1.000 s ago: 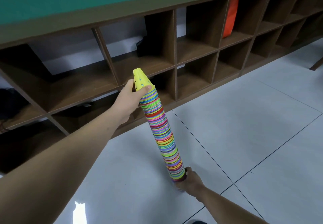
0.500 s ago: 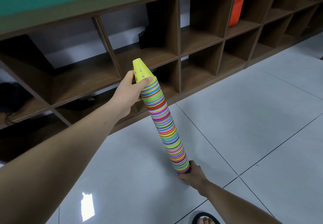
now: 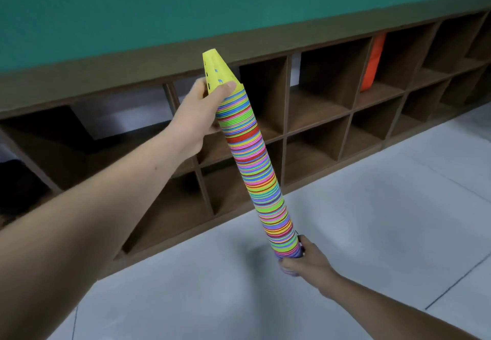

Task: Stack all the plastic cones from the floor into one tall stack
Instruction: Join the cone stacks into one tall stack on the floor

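Lifted higher vs before, cone stack (image 3: 255, 169) leans tip up-left; L hand (image 3: 198, 116) grips top, R hand (image 3: 305, 261) base.

Left arm extended forward and up; left hand (image 3: 198, 119) wrapped round the top of the cone stack (image 3: 261, 180), thumb across the front. Right forearm lower; right hand (image 3: 305, 261) curled under, gripping the stack's base.
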